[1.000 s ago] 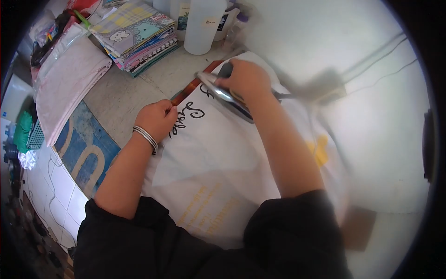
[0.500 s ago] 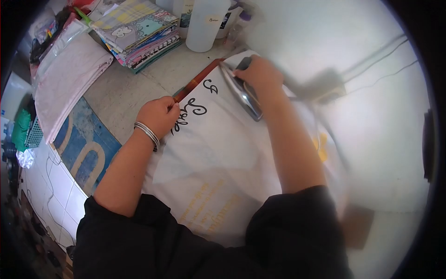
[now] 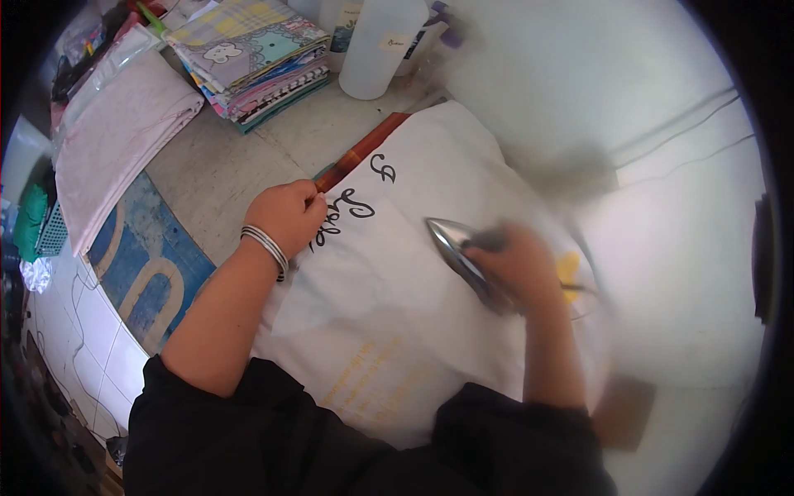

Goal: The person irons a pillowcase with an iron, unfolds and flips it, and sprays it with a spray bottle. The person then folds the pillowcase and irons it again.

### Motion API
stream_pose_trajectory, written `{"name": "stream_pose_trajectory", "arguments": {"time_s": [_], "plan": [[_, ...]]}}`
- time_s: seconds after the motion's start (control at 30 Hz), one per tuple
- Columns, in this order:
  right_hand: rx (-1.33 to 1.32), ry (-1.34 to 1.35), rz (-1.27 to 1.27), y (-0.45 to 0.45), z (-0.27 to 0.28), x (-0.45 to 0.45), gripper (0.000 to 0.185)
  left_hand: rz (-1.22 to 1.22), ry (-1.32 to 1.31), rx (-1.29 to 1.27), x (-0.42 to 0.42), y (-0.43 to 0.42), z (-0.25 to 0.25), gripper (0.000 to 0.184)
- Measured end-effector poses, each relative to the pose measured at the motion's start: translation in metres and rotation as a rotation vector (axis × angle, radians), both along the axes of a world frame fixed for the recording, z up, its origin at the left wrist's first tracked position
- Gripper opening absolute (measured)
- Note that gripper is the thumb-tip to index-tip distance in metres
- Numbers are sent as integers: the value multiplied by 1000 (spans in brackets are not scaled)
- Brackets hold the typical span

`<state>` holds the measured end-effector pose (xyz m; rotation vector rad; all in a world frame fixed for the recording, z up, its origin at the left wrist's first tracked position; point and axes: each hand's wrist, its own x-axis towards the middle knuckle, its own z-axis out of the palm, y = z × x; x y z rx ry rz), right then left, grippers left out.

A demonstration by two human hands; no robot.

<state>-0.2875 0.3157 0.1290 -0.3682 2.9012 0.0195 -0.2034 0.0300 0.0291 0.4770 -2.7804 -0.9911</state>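
A white cloth (image 3: 389, 281) with black script lettering and yellow print is spread in front of me. My left hand (image 3: 285, 213) pinches its left edge beside the lettering, and striped bangles circle that wrist. Under this edge shows a red-brown patterned strip (image 3: 368, 149). My right hand (image 3: 525, 260), slightly blurred, is wrapped round the dark handle of a clothes iron (image 3: 453, 246). The iron's silver body rests over the middle right of the cloth, its tip pointing up and left. The fingertips of my left hand partly hide the cloth edge.
A stack of folded patterned fabrics (image 3: 256, 62) lies at the back left, next to a folded pale pink cloth (image 3: 124, 132). White bottles (image 3: 380, 50) and a spray bottle (image 3: 447, 25) stand at the back. Cables (image 3: 686, 136) run along the white wall on the right.
My right hand has drawn the iron from the cloth's far end back toward me and to the right. My left hand keeps its hold on the edge.
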Motion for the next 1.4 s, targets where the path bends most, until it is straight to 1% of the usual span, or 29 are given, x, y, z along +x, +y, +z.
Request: {"name": "stream_pose_trajectory", "arguments": {"time_s": [0.03,0.1,0.13,0.2,0.23,0.3,0.33,0.37,0.4,0.47,0.53,0.63,0.67,0.73,0.8,0.83,0.9,1.0,1.03,1.07,1.1,1.13,1.2,1.23,1.27,1.3,1.33,1.37,1.4], "plan": [[0,-1,-8,20,-2,1,62,-8,-1,0,-1,0,0,23],[17,78,-164,54,-7,3,61,3,15,-12,-1,1,1,23],[19,75,-184,67,-10,-1,61,-18,13,-11,0,3,-1,23],[33,204,-330,85,-14,-20,59,8,65,-31,-2,4,-3,23],[30,214,-360,92,-18,-29,59,-21,77,-33,-3,4,-2,23],[-17,307,-380,104,-18,-44,54,35,31,-32,-1,6,0,23],[-19,326,-419,108,-14,-43,54,-3,51,-36,-1,6,-1,23],[-81,203,-386,110,-12,-42,51,0,73,-55,-2,5,-4,23],[-143,81,-356,113,-9,-34,49,-4,91,-69,-2,4,-6,23],[-201,-24,-392,109,9,13,42,0,117,-112,-2,4,-8,23],[-148,-102,-402,113,25,64,40,-31,146,-106,-4,-2,-19,22],[-64,5,-527,155,8,105,41,-57,108,-117,-4,4,-15,22],[-67,1,-549,176,3,109,41,-32,96,-103,-4,4,-15,23],[-100,174,-703,227,-4,106,45,-19,95,-108,-4,6,-10,23],[27,226,-755,271,-4,96,46,9,74,-160,-4,11,-6,24],[19,229,-769,279,-7,90,46,-5,82,-167,-6,13,-5,24],[49,277,-714,286,-7,88,46,19,52,-172,-6,15,-6,25],[-45,223,-716,269,4,98,43,15,66,-216,-6,13,-10,25],[-61,214,-620,261,10,108,39,17,83,-214,-8,9,-10,25],[-61,228,-621,252,18,115,39,-7,22,-238,-11,3,-12,29],[-22,196,-572,242,30,124,43,-38,-45,-260,-16,-4,-16,33],[17,161,-529,236,40,135,47,-51,-40,-259,-31,-20,-29,33],[16,124,-532,226,60,159,46,-263,-200,-382,-60,-53,-56,44],[13,90,-514,223,64,168,46,-270,-197,-387,-60,-30,-35,44],[7,95,-518,226,63,178,46,-212,-217,-295,-60,12,4,48],[54,109,-508,233,61,188,42,-150,-235,-208,-69,38,30,52],[104,127,-503,241,60,199,37,-141,-264,-285,-87,48,29,49],[112,165,-586,253,59,210,38,-132,-294,-358,-103,60,20,49],[126,200,-672,269,60,221,39,-140,-291,-357,-112,67,16,49]]}}
